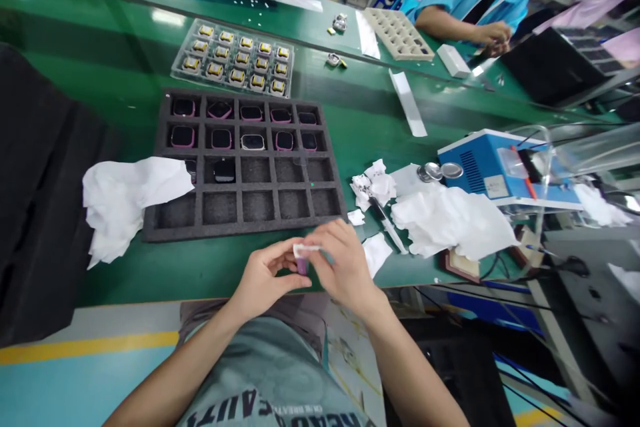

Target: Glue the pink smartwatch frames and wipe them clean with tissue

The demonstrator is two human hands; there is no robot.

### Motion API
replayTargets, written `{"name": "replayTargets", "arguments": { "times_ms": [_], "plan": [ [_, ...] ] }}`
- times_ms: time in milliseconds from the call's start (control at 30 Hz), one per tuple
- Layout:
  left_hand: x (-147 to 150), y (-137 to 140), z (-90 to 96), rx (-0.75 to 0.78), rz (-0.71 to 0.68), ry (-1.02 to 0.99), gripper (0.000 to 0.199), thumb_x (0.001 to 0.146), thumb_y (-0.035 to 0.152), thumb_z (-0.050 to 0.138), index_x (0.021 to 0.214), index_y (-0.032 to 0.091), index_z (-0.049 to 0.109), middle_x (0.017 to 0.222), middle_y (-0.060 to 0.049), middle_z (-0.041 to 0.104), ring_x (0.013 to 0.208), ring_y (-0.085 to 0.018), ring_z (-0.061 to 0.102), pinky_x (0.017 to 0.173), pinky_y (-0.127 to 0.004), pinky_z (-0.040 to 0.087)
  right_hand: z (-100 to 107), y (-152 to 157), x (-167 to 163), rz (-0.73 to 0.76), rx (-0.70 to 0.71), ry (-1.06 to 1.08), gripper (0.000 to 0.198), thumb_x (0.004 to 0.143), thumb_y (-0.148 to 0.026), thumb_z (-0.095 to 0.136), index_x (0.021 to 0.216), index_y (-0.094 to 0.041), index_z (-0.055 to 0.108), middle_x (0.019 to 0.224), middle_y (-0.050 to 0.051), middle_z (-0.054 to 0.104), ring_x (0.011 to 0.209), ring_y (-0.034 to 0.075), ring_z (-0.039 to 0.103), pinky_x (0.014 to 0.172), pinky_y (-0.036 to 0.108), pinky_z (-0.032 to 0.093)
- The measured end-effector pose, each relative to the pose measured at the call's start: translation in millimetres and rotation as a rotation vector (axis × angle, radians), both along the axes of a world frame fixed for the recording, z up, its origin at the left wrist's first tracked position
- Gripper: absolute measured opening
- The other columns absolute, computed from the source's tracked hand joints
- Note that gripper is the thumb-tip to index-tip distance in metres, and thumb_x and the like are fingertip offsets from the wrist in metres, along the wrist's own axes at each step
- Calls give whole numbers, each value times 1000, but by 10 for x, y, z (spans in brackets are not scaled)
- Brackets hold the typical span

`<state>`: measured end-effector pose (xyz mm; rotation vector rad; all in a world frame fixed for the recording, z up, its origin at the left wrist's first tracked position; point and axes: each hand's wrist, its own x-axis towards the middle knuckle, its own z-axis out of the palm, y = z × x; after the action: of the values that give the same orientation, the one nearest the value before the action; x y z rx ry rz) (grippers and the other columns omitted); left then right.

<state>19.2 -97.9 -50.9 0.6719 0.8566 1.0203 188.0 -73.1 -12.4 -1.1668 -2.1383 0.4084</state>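
Near the front edge of the green table, my left hand [267, 277] is closed around a small purple watch case [301, 265], held up on its edge. My right hand [343, 263] pinches a small piece of white tissue [306, 248] against the top of the case. Most of the case is hidden by my fingers. Just beyond my hands lies a black foam tray [235, 232] with square compartments. Its two far rows hold watches, mostly purple-rimmed such as one watch [183, 136]; two darker ones sit in the third row.
A clear tray [176, 67] of yellow-and-silver parts stands behind. White cloth [123, 203] overlaps the foam tray's left side. At right are crumpled tissues [450, 220], a syringe-like tool [389, 223], round metal tins [440, 171] and a blue machine [480, 167]. Co-workers' hands [495, 37] are across the table.
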Motion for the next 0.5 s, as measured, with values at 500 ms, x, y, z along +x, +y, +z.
{"name": "replayTargets", "arguments": {
  "times_ms": [500],
  "plan": [
    [18,9,-29,98,2,67,49,61,9,90,108,21,83,97,-5,79,83,-17,66,78,-29,56,-32,3,-44,-66,-38,19,10,96,-19,62,88,-23,66,84,4,68,82,22,59,74,40,43]
  ]
}}
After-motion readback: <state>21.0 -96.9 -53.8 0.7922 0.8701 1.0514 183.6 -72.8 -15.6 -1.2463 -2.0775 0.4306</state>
